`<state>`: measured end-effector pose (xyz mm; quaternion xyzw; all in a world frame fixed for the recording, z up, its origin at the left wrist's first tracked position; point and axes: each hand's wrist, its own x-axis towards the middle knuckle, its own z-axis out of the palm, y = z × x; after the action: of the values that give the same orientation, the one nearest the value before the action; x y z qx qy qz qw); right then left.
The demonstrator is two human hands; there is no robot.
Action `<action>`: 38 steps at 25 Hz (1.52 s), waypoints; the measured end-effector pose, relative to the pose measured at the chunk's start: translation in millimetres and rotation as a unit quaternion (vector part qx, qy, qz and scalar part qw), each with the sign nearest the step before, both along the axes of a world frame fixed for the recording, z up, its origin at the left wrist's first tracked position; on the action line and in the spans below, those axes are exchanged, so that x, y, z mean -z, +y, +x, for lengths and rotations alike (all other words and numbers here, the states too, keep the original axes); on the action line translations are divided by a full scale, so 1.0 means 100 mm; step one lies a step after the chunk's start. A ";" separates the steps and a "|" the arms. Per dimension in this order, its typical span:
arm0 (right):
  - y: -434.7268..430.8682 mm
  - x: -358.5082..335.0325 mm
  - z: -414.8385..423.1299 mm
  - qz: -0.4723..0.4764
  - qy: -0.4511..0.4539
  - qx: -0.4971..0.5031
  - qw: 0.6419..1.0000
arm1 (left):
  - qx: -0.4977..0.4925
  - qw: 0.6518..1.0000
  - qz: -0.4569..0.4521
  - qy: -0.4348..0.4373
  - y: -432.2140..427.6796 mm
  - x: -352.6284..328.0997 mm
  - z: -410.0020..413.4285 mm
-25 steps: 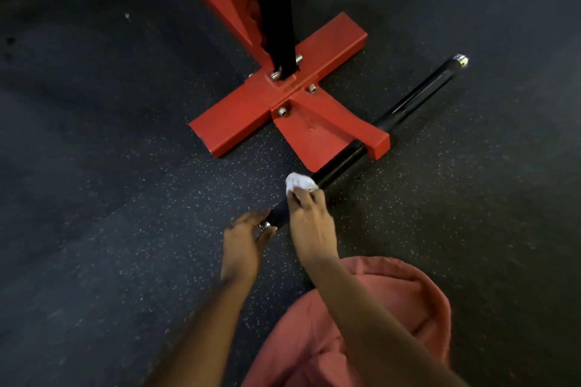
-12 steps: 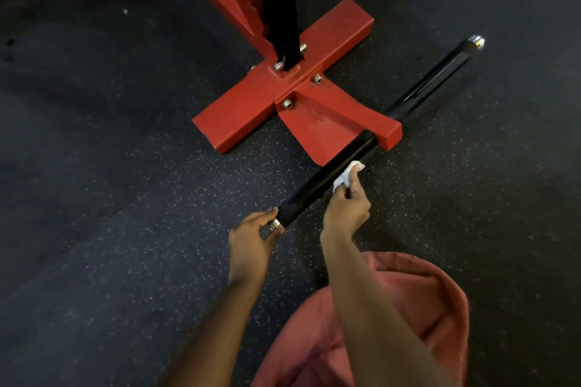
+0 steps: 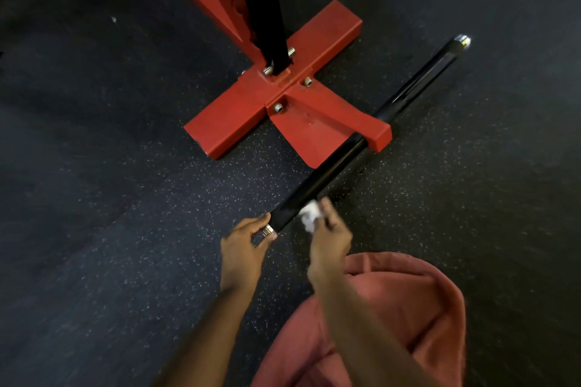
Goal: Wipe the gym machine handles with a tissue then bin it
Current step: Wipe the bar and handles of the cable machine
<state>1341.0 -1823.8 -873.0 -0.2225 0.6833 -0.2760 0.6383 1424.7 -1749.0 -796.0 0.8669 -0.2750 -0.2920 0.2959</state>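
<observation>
Wiping judged under way; crumpled white tissue [image 3: 309,217] is pinched by right hand [image 3: 328,240] against near end of black handle bar [image 3: 330,171], lower centre; chrome tip [image 3: 268,231] is gripped by left hand [image 3: 242,248]; far half, upper right past red base [image 3: 320,126], judged left; binning undone.

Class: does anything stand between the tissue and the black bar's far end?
Yes. The red bracket sits over the black bar midway, between the tissue in the right hand and the far end; a wipe likely stops there.
</observation>
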 end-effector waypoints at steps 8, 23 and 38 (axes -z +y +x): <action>-0.49 -0.43 -0.12 0.057 0.017 0.141 0.988 | 0.053 0.998 0.009 -0.013 0.05 -0.01 0.02; 0.38 -0.43 0.07 0.088 -0.129 -0.043 0.987 | -0.011 0.998 0.002 0.060 0.07 0.10 0.04; -0.77 -0.82 0.16 -0.348 0.361 -0.712 0.492 | -0.057 0.997 0.023 0.051 -0.03 0.04 -0.05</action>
<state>1356.9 -1901.1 -790.8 -0.9176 0.3116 0.1613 0.1866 1419.8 -1752.2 -800.4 0.8720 -0.2024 -0.3245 0.3055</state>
